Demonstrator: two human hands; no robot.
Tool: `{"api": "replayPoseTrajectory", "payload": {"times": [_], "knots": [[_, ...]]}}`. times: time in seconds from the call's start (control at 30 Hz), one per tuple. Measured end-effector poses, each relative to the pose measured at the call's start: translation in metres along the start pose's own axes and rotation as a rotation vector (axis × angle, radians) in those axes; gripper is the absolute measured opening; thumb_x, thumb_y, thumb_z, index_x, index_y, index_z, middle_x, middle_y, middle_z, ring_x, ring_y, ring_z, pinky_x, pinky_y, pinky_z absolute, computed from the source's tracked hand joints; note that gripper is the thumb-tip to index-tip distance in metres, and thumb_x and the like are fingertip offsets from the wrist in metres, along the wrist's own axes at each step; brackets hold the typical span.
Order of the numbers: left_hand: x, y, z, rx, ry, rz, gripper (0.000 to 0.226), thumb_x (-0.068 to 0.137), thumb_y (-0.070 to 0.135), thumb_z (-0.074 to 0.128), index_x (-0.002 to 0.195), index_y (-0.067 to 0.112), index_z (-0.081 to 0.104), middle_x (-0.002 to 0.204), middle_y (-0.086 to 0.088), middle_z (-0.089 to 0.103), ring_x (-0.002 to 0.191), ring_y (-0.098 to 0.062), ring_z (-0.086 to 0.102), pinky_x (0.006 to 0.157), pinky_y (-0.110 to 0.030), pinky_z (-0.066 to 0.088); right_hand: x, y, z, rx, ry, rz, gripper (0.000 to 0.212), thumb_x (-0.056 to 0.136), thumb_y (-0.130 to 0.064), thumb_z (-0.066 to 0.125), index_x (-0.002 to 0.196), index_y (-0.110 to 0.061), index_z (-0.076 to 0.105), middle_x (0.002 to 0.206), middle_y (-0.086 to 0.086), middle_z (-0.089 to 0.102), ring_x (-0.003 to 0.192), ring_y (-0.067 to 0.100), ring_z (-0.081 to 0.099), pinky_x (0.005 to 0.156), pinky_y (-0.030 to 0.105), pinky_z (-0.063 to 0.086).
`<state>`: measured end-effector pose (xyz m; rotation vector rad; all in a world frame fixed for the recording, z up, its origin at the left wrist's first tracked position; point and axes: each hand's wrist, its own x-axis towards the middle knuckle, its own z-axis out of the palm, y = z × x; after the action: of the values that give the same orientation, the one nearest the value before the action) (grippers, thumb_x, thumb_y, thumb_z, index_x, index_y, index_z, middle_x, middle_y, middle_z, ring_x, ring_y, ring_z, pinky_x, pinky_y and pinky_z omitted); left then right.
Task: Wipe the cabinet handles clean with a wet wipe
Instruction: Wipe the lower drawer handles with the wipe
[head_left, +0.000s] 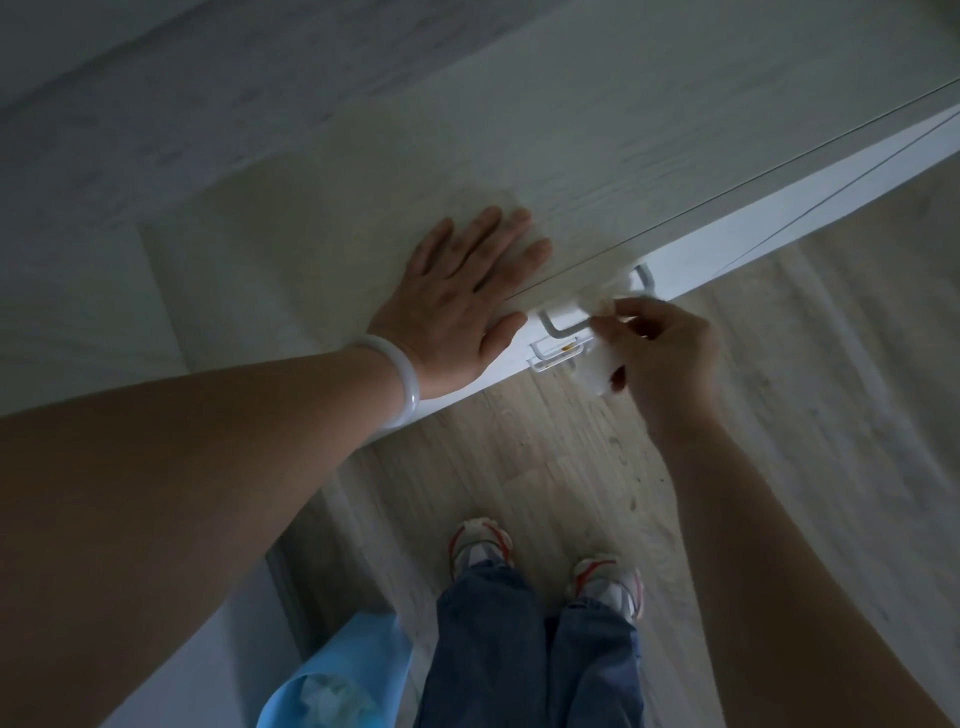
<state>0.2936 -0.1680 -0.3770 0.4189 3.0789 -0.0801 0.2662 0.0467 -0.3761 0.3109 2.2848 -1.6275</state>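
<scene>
Upper handle (566, 325): white squared bar on the cabinet's white front edge, centre of the frame — my wipe wraps its right end.
Lower handle (555, 359): same white bar, just below the upper one, a small yellowish mark beside it.
Wet wipe (597, 371): white, crumpled — bunched over the handles' right ends, pinched in my right hand (662, 351).

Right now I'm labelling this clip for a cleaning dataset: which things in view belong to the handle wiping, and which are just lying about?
Part of the job:
- right hand, pinching the wet wipe
- upper cabinet handle, being wiped
- lower handle
- left hand, flat on the cabinet top

Just there:
- blue bag with crumpled wipes
- bangle
- sneakers
- wood floor
</scene>
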Motion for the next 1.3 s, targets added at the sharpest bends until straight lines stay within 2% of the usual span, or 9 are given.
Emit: {"api": "replayPoseTrajectory", "payload": {"times": [0.1, 0.23, 0.47, 0.63, 0.8, 0.9, 1.07, 1.2, 1.3], "knots": [[0.0, 0.0, 0.001, -0.001, -0.006, 0.001, 0.061, 0.098, 0.045, 0.028, 0.155, 0.024, 0.021, 0.163, -0.004, 0.016, 0.15, -0.025, 0.016, 0.119, -0.05, 0.016, -0.002, 0.002, 0.008, -0.002, 0.006, -0.019, 0.004, 0.087, -0.014, 0.069, 0.085, -0.017, 0.069, 0.067, 0.014, 0.065, 0.037, 0.016, 0.056, 0.04, 0.028, 0.045], [0.0, 0.001, 0.0, -0.004, -0.015, -0.005, 0.062, 0.098, 0.047, 0.025, 0.155, 0.024, 0.021, 0.163, -0.004, 0.015, 0.15, -0.025, 0.015, 0.12, -0.049, 0.015, -0.02, -0.005, 0.034, -0.189, -0.203, -0.032, 0.007, 0.096, -0.017, 0.058, 0.1, -0.012, 0.061, 0.065, 0.007, 0.067, 0.042, 0.015, 0.064, 0.042, 0.023, 0.052], [-0.001, 0.001, -0.001, -0.013, -0.001, 0.008, 0.061, 0.099, 0.044, 0.028, 0.155, 0.024, 0.022, 0.163, -0.005, 0.016, 0.15, -0.025, 0.016, 0.12, -0.05, 0.015, 0.006, -0.014, -0.001, -0.48, -0.289, -0.103, 0.022, 0.091, -0.019, 0.064, 0.113, -0.017, 0.067, 0.08, 0.002, 0.068, 0.043, 0.01, 0.064, 0.043, 0.024, 0.055], [0.0, 0.001, -0.002, -0.003, -0.005, 0.005, 0.06, 0.099, 0.045, 0.027, 0.155, 0.023, 0.023, 0.163, -0.006, 0.018, 0.15, -0.026, 0.017, 0.119, -0.05, 0.017, -0.002, -0.023, 0.022, -0.346, -0.368, 0.022, 0.005, 0.092, -0.013, 0.062, 0.097, -0.013, 0.062, 0.064, 0.007, 0.069, 0.043, 0.016, 0.065, 0.038, 0.021, 0.047], [0.001, 0.002, -0.003, -0.005, -0.025, -0.002, 0.061, 0.098, 0.045, 0.026, 0.155, 0.022, 0.023, 0.163, -0.006, 0.016, 0.15, -0.026, 0.016, 0.119, -0.05, 0.016, -0.014, -0.017, 0.038, -0.037, -0.222, 0.158, 0.009, 0.094, -0.011, 0.059, 0.086, -0.016, 0.062, 0.059, 0.009, 0.068, 0.046, 0.024, 0.067, 0.038, 0.032, 0.052], [0.001, 0.002, -0.003, 0.004, -0.022, 0.006, 0.061, 0.099, 0.044, 0.026, 0.155, 0.022, 0.021, 0.163, -0.005, 0.015, 0.15, -0.026, 0.015, 0.119, -0.05, 0.016, -0.009, -0.011, 0.027, -0.161, -0.292, 0.043, 0.004, 0.092, -0.013, 0.063, 0.092, -0.009, 0.063, 0.062, 0.009, 0.068, 0.045, 0.021, 0.066, 0.038, 0.029, 0.051], [0.0, 0.001, -0.001, 0.0, 0.006, 0.01, 0.059, 0.1, 0.043, 0.029, 0.155, 0.023, 0.023, 0.163, -0.005, 0.016, 0.15, -0.026, 0.017, 0.119, -0.049, 0.017, 0.013, -0.005, -0.003, -0.569, -0.454, -0.325, 0.013, 0.095, -0.022, 0.059, 0.104, -0.015, 0.066, 0.074, 0.002, 0.069, 0.045, 0.003, 0.063, 0.047, 0.019, 0.054], [0.0, 0.0, 0.0, -0.005, 0.008, 0.007, 0.06, 0.099, 0.045, 0.027, 0.155, 0.024, 0.024, 0.163, -0.005, 0.018, 0.149, -0.026, 0.019, 0.119, -0.049, 0.017, 0.033, -0.002, -0.038, -0.589, -0.214, -0.388, 0.031, 0.092, -0.004, 0.052, 0.104, -0.027, 0.07, 0.061, -0.005, 0.066, 0.043, -0.002, 0.059, 0.048, 0.015, 0.048], [0.001, 0.0, 0.0, -0.007, 0.012, 0.005, 0.06, 0.099, 0.045, 0.027, 0.155, 0.024, 0.024, 0.163, -0.005, 0.018, 0.149, -0.026, 0.019, 0.119, -0.049, 0.017, 0.029, 0.001, -0.048, -0.588, -0.033, -0.428, 0.04, 0.089, 0.002, 0.049, 0.113, -0.021, 0.071, 0.071, -0.001, 0.068, 0.054, 0.004, 0.061, 0.061, 0.02, 0.051]]}}
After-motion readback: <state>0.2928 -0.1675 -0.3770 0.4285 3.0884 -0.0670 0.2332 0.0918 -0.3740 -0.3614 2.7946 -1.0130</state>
